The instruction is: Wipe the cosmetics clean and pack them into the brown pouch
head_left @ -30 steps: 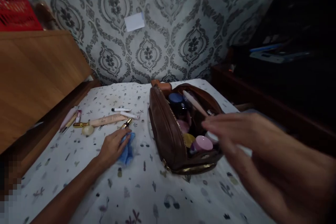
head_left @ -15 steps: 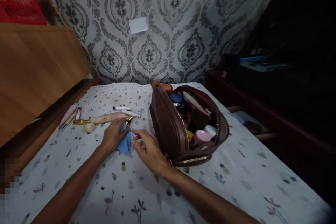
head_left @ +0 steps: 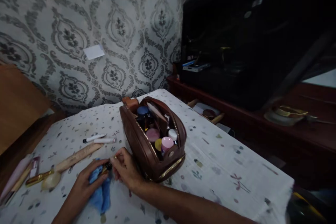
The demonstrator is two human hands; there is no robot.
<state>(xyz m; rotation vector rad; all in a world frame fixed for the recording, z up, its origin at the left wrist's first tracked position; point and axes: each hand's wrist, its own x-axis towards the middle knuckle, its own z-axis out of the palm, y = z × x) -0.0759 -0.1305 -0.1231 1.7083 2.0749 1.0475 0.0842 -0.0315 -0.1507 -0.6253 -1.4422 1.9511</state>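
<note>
right hand (head_left: 125,168): now closed on small dark gold-tipped tube (head_left: 107,166) | left hand (head_left: 88,181): crumpled blue cloth (head_left: 99,190) still gripped | view swung right

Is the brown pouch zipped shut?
No, the brown pouch lies unzipped on the table, with jars and tubes showing inside the opening.

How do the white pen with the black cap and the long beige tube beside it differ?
The white pen is short and thin; the beige tube is longer and thicker. The white pen has a black cap at its left end; the beige tube shows one pale colour throughout. The white pen lies farther from the hands, the beige tube nearer. Both lie flat on the patterned tablecloth, untouched.
</note>
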